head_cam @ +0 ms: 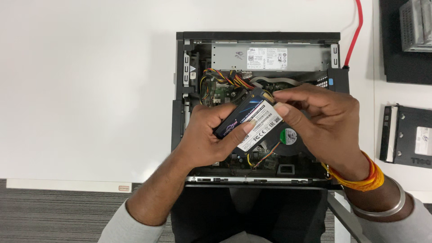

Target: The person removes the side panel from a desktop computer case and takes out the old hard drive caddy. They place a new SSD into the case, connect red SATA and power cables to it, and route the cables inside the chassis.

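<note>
An open desktop computer case [180,81] lies on a white table, its grey power supply [270,57] at the far side. Above the case I hold a flat black drive with a white label [253,120], tilted. My left hand [204,135] grips its lower left end. My right hand [321,119] pinches its upper right end with thumb and fingers. Coloured wires [225,77] and a round fan [288,136] show under the hands.
A red cable [356,31] runs from the case's right corner to the far edge. A black side panel [407,135] lies at the right, and a metal drive cage [416,24] on a black mat at the far right. The table's front edge meets grey carpet [54,211].
</note>
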Demonstrator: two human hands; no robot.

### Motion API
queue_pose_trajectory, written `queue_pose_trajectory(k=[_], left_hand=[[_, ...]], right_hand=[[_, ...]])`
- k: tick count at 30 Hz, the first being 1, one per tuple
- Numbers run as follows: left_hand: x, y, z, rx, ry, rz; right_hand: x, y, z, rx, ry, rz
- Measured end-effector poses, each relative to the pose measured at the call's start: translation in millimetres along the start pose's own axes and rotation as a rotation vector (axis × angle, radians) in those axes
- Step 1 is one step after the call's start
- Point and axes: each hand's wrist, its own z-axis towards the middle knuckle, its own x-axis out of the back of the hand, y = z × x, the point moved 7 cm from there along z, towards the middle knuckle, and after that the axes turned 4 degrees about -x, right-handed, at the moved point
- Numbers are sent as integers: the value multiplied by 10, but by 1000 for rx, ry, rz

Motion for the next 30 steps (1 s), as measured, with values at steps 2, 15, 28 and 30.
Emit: queue_pose_trajectory(k=[2, 15, 28, 30], left_hand=[[-17, 15, -7, -12, -2, 15], [-20, 48, -35, -15, 3, 35], [14, 89, -69, -56, 26, 53], [26, 64, -66, -49, 33, 51]], right_hand=[[-11, 1, 9, 21, 16, -98], [-56, -65, 61, 141, 95, -317], [-14, -102, 39, 132, -10, -191], [0, -94, 31, 148, -11, -177]])
